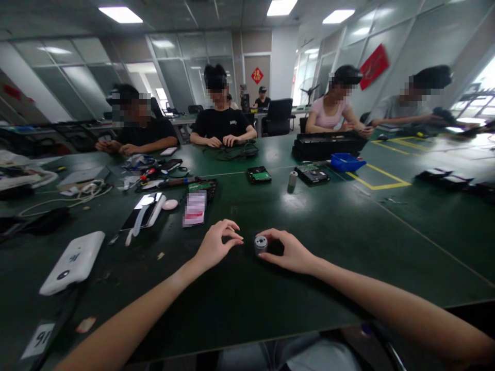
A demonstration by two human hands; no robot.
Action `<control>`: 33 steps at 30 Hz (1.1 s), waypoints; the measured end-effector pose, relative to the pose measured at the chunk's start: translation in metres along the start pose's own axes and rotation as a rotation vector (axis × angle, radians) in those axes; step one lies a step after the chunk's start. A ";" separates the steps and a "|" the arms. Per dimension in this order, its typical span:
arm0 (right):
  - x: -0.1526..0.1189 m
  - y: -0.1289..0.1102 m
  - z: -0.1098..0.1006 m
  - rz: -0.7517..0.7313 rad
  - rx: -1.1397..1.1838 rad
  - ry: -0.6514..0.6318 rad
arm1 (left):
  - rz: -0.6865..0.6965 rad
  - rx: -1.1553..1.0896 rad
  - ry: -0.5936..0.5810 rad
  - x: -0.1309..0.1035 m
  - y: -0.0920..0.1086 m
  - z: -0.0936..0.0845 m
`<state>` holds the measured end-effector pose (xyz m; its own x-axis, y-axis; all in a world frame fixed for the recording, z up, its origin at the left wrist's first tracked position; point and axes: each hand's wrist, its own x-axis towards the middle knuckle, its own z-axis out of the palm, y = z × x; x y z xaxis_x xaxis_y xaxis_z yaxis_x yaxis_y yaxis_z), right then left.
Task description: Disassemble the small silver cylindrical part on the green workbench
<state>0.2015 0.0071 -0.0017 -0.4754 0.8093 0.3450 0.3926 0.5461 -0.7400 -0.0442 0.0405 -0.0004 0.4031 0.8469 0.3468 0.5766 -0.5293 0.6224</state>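
Observation:
A small grey metal cylinder (261, 246), like a little motor, stands upright on the green table with holes showing in its top. My right hand (288, 251) grips it from the right, thumb in front and fingers behind. Left of the cylinder, my left hand (218, 242) is curved with thumb and fingers apart, nothing between them. It does not touch the cylinder. Farther back stands a similar silver cylinder (293, 179) beside a hard drive (312, 173). Another drive with a green circuit board (259, 175) lies to its left.
A phone (194, 208) lies beyond my left hand. Several tools, cables and a white device (73, 263) cover the left side. A blue tray (348, 162) and a long black case (328, 146) are at the back right. Several people sit across the table (348, 232).

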 end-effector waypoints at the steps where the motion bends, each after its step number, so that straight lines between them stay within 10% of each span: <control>1: 0.000 0.000 0.000 -0.004 -0.003 0.000 | 0.015 0.020 -0.022 0.000 -0.002 0.002; 33: -0.003 0.009 -0.001 -0.035 -0.067 -0.028 | 0.136 -0.120 0.202 0.000 0.034 0.032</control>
<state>0.2070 0.0100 -0.0088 -0.5116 0.7833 0.3531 0.4262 0.5882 -0.6873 -0.0017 0.0207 -0.0011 0.3139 0.7677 0.5587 0.4335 -0.6394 0.6350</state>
